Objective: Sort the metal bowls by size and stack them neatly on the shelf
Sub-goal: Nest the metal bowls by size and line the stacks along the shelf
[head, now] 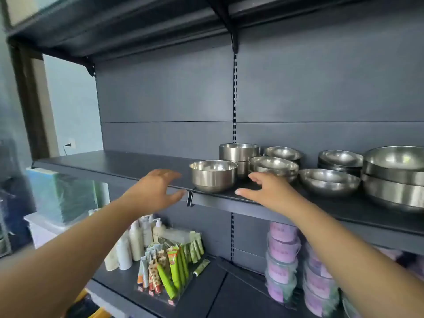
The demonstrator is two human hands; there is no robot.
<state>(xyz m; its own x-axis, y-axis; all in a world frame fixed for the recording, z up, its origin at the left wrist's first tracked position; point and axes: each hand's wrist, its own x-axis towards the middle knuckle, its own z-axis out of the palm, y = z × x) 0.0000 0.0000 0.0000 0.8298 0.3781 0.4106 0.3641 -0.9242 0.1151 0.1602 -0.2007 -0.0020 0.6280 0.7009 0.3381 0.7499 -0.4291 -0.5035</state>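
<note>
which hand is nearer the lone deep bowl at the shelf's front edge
Left, narrowly. The left hand hovers open just left of the deep bowl; the right hand is just right of it, fingers spread. Neither touches it.

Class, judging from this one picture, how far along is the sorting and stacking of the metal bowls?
Done: some bowls already nest, like the large pair. In hand: nothing; the left hand and right hand flank the single deep bowl, both open. Left: the shallow bowl sits loose.
</note>
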